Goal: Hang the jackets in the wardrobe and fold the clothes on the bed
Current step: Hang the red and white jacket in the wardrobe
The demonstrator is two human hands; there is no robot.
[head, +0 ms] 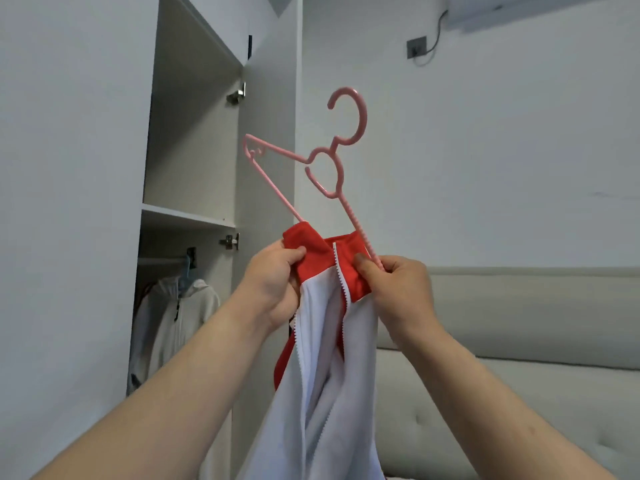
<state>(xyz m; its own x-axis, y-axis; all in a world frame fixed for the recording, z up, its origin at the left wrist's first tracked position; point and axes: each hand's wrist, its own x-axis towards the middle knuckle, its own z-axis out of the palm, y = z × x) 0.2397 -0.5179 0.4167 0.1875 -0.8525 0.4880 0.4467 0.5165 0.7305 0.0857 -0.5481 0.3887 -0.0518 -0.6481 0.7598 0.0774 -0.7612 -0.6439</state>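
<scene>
The red and white jacket [329, 341] hangs in front of the person, held up at its collar between both hands, with its white lining and open zip facing the camera and its lower part dropping out of view at the bottom. The left hand [273, 282] grips the red collar on the left side, fingers curled round the cloth and thumb on top. The right hand [398, 289] pinches the lower end of the pink hanger [325, 161], and its thumb presses the red collar edge just beside that end. The hanger stands steeply tilted above the hands, hook uppermost. One shoulder tip is free and points up to the left, while its thin bar runs down into the collar opening between the hands.

To the left stands the open wardrobe [194, 168], its door [266, 133] swung out behind the hanger. Under the shelf [187, 216] a pale hooded jacket [173, 317] hangs on a blue hanger [187, 268]. The bed's padded headboard [519, 306] lies to the right, behind the right arm.
</scene>
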